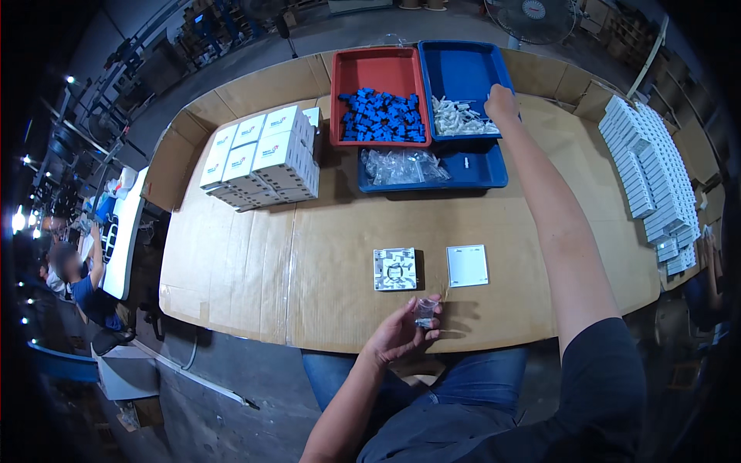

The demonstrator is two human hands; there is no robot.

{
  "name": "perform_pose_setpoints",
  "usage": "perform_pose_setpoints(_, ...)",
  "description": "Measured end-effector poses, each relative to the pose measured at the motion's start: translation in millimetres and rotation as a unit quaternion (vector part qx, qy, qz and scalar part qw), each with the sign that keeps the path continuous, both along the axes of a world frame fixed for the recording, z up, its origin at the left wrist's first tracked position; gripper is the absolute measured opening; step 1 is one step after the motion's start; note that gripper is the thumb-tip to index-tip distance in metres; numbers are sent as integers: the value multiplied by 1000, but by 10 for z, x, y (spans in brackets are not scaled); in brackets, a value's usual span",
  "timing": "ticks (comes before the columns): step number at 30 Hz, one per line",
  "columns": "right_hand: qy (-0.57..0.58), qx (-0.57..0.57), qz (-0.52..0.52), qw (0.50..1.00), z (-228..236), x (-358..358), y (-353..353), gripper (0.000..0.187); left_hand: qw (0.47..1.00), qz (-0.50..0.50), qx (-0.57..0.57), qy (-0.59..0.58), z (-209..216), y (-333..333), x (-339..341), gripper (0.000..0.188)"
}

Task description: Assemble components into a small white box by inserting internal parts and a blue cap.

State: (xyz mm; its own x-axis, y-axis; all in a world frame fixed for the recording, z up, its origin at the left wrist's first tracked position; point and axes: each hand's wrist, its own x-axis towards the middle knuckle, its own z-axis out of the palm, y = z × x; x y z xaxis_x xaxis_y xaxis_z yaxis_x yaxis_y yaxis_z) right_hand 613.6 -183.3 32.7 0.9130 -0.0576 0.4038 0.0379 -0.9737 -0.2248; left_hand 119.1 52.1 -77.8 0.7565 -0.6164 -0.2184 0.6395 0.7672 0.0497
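Near the front edge of the table, my left hand [395, 333] is closed around a small clear plastic bag [425, 308]; a bit of blue shows at the bag's lower end. My right hand [502, 106] reaches far across to the right side of the blue bin [463, 65] of white plastic pieces [455, 116]. Its fingers are curled together, and whatever they pinch is hidden. Just beyond my left hand lies a square white-and-grey patterned unit [395, 269] with a round centre. To its right is a flat white square plate [468, 265].
A red bin [378, 65] holds blue parts [382, 116]. A shallower blue tray [482, 174] in front contains clear bags [405, 167]. White boxes [262, 154] are stacked at left, with rows of white units [652, 181] at right. Cardboard walls [255, 89] border the table.
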Motion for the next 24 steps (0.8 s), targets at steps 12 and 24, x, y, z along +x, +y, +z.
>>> perform_pose_setpoints(12,46,172,8,984,37,224,-528,17,1000,-11,-19,-5,31,-48,20,54)
perform_pose_setpoints(24,172,523,281,786,579,-2401,-347,13,993,38,81,-75,-134,-6,-58,54)
